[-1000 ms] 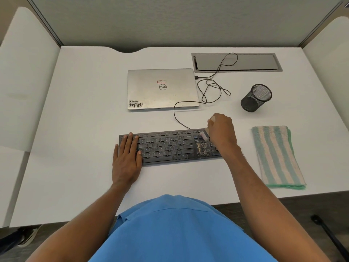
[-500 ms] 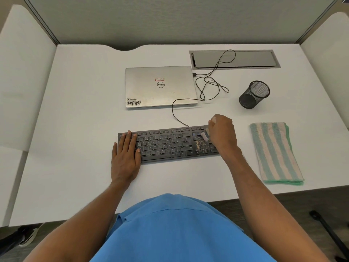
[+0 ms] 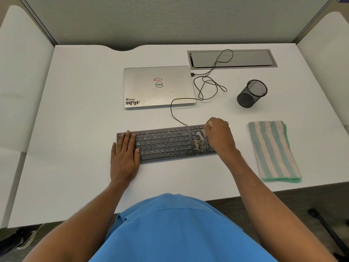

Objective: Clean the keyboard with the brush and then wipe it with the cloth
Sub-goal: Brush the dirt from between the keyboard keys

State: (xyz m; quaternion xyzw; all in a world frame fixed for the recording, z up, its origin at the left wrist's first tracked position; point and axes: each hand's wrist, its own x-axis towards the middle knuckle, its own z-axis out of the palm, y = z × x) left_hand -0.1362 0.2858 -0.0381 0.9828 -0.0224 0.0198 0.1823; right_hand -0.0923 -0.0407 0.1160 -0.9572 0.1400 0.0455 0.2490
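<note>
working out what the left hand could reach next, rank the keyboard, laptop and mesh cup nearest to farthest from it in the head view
1. keyboard: the left hand rests flat on its left end.
2. laptop: closed, behind the keyboard.
3. mesh cup: far off to the right and rear.

**Desk surroundings**

White desk is bounded at the far side by a grey partition. A closed silver laptop is laid flat at centre-far, with stickers seen on its lid. A black cable is plugged into its right edge and looped loosely over a recessed grey panel. A black mesh cup is stood right of the laptop, well apart.
</note>
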